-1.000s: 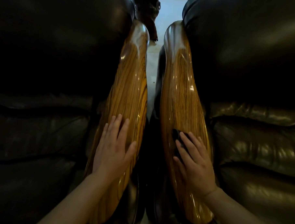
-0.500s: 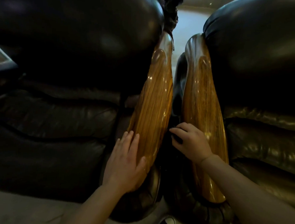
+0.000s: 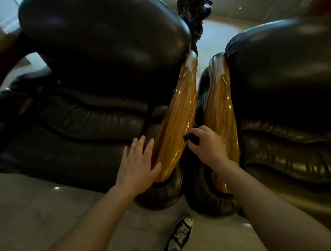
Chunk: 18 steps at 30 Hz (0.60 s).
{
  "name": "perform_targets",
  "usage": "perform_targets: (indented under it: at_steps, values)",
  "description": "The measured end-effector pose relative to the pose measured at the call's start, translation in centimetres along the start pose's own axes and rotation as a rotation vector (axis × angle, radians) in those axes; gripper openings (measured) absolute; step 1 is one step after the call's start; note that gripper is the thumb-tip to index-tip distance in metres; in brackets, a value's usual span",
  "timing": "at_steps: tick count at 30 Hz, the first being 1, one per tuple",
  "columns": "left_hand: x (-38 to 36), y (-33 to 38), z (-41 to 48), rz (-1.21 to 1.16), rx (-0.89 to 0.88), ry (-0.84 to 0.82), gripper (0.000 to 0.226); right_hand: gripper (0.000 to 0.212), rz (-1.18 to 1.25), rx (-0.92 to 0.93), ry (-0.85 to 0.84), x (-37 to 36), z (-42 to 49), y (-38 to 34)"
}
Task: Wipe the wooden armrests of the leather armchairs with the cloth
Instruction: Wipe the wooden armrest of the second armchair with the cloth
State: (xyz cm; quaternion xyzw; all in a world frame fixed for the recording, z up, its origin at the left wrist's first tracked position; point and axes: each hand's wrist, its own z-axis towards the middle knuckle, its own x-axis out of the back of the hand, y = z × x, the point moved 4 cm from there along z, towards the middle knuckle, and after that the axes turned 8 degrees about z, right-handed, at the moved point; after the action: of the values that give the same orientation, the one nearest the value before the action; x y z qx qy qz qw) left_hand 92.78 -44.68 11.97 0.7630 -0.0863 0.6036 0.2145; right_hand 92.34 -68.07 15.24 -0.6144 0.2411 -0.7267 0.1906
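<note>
On the pale floor (image 3: 43,205) between two chairs, my right hand (image 3: 207,144) squeezes the cloth (image 3: 191,138) at the left armrest's (image 3: 177,126) inner edge, my left hand (image 3: 138,162) lies flat, fingers apart, and the cloth might slip off the shiny wood.

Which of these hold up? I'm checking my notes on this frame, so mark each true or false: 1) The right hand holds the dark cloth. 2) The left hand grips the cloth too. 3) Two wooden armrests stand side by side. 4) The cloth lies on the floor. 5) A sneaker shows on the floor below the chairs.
1) True: the right hand pinches the dark cloth.
2) False: the left hand is open and flat, resting by the left armrest, with no cloth in it.
3) True: the left armrest and the right armrest run side by side with a narrow gap between.
4) False: the cloth is in the right hand, up at the gap between the armrests.
5) True: a black sneaker shows on the floor.
</note>
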Motion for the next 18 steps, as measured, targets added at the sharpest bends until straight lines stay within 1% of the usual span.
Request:
perform_targets:
  at_steps: [4, 11, 15, 18]
  values:
    - [1.7, -0.6, -3.7, -0.021, 0.041, 0.006, 0.080, 0.036, 0.025, 0.004, -0.007, 2.2, -2.2, -3.5]
    - [5.4, -2.0, -9.4, -0.040, 0.100, 0.039, 0.078, 0.038, 0.052, 0.055, -0.005, 4.7, -4.5, -10.0]
    - [7.0, -2.4, -10.9, -0.039, 0.142, 0.038, 0.080, 0.039, 0.049, 0.074, -0.063, 4.9, -4.8, -12.1]
    - [7.9, -2.2, -11.2, -0.059, 0.182, 0.057, 0.076, 0.040, 0.051, 0.079, -0.121, 4.8, -4.7, -12.4]
